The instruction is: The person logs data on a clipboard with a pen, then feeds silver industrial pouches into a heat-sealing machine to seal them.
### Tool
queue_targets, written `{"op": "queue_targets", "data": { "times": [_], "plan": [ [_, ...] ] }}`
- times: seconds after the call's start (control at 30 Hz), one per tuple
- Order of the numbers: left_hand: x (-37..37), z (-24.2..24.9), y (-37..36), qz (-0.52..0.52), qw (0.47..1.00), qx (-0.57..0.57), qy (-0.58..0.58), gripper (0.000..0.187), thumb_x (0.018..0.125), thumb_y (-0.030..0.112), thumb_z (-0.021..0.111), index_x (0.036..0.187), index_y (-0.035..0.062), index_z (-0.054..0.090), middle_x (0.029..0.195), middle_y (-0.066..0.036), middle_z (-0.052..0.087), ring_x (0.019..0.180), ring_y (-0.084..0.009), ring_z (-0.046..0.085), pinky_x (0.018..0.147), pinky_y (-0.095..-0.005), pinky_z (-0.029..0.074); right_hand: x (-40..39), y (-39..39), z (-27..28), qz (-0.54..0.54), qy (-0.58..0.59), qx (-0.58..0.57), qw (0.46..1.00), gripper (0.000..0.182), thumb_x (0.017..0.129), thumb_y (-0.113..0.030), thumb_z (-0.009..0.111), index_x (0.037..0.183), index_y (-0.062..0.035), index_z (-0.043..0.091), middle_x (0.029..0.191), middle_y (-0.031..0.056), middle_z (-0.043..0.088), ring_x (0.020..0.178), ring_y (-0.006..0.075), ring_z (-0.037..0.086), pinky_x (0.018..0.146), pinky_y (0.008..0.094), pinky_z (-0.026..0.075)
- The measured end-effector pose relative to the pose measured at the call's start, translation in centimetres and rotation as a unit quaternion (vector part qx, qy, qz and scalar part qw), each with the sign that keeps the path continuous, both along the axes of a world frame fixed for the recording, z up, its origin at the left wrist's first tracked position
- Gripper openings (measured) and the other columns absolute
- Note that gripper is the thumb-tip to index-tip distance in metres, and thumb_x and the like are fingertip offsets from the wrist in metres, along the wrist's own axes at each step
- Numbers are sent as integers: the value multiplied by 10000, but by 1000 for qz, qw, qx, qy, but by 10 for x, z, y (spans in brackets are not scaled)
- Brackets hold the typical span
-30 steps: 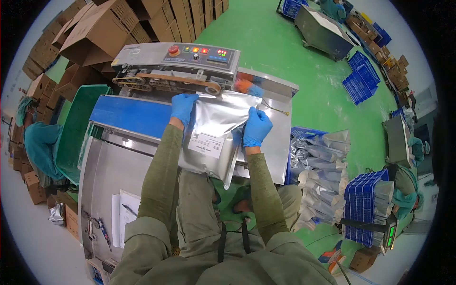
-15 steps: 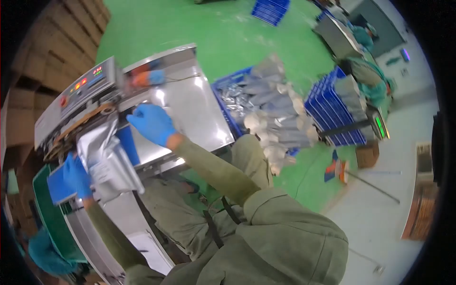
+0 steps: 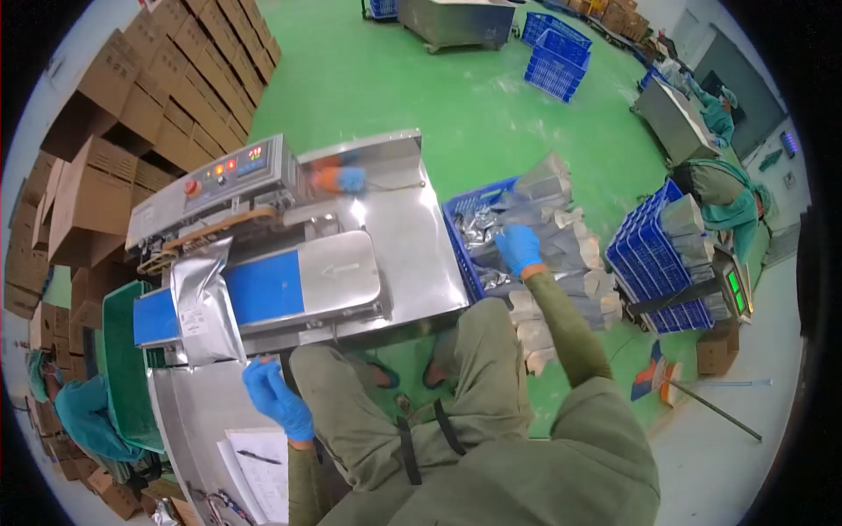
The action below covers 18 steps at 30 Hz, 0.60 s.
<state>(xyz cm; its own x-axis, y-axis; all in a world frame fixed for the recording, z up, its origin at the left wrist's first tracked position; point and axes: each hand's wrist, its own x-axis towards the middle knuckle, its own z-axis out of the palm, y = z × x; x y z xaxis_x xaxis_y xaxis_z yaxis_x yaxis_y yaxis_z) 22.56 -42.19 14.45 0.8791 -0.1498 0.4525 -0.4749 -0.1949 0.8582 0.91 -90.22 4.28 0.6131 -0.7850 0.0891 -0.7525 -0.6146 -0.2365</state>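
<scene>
My left hand [image 3: 277, 399], in a blue glove, is beside the lower edge of the sealing machine [image 3: 210, 188]. Its fingers are loosely extended and hold nothing. A silver pouch [image 3: 203, 307] lies across the machine's blue belt [image 3: 263, 287], its upper end at the sealing unit, and neither hand touches it. Over at the blue crate [image 3: 465, 263], my right hand [image 3: 519, 248], also gloved in blue, is at the silver bags [image 3: 561, 232] heaped there. Its fingertips are among the bags, and their grip is unclear.
Papers [image 3: 263, 473] with a pen rest on the metal table at lower left, near a green bin [image 3: 127, 368]. Stacked cartons [image 3: 96, 197] stand behind the machine. At right are a filled blue crate [image 3: 649, 254], a scale display [image 3: 735, 291] and a broom [image 3: 653, 377]. Co-workers are farther off.
My right hand has gone from above the machine to the bags in the crate. My left hand has left the pouch's side and moved toward me. The view has shifted, showing more cartons.
</scene>
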Motion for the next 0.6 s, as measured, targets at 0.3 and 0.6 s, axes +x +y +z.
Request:
{"op": "queue_targets", "data": {
  "times": [0.3, 0.6],
  "plan": [
    [-10, 64, -206, -324, 937, 106, -80, 1061, 611, 234, 925, 1443, 2, 309, 1350, -206, 486, 1276, -332, 486, 1079, -417, 396, 111, 176, 372, 355, -92, -9, 930, 309, 846, -288, 596, 785, 5, 672, 829, 241, 636, 781, 426, 615, 711, 493, 502],
    [90, 43, -110, -355, 927, 31, 113, 888, 623, 235, 934, 1347, -13, 483, 1263, -147, 603, 1137, -226, 590, 979, -354, 492, 162, 200, 340, 302, -332, -26, 893, 328, 885, -304, 615, 955, 14, 655, 864, 217, 656, 810, 396, 636, 740, 447, 506]
  ]
}}
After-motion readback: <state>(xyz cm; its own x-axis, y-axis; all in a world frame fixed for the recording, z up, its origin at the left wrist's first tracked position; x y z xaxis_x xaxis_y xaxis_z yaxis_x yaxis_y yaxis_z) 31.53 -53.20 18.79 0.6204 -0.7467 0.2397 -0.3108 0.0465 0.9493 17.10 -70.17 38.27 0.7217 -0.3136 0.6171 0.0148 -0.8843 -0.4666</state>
